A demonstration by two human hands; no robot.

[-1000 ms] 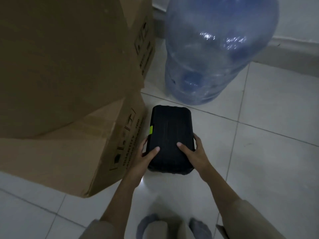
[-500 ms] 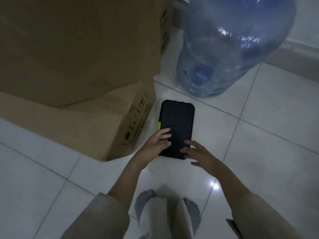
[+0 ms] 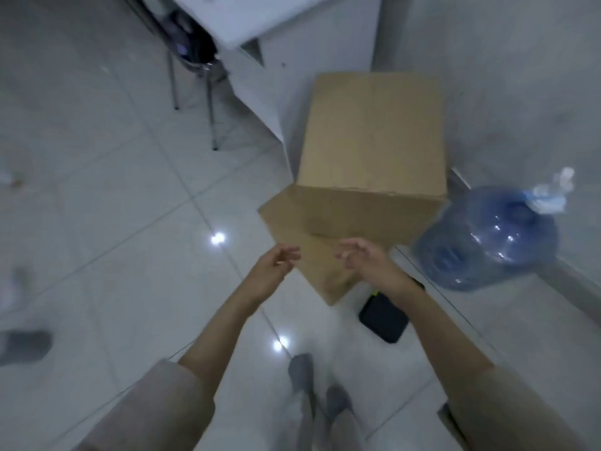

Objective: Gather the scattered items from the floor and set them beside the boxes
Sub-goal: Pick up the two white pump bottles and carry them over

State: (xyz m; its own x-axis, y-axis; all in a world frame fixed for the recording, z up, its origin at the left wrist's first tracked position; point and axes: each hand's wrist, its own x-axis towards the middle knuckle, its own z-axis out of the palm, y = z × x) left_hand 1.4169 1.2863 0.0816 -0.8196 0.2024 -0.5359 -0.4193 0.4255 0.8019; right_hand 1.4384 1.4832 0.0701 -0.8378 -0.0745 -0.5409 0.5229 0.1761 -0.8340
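A black case with a green clip lies flat on the white tiles, right beside the lower of two stacked cardboard boxes. My right forearm hides part of the case. Both hands hang in the air above the floor, in front of the boxes. My left hand is empty with loosely spread fingers. My right hand is empty too, its fingers curled but apart. Neither hand touches the case or the boxes.
A large blue water jug stands right of the boxes against the wall. A chair with metal legs and a white cabinet are behind. A grey slipper lies at far left. My feet are below.
Both hands have let go of the black case, which now rests on the floor beside the boxes. The view has risen and pulled back, and my hands have lifted away.
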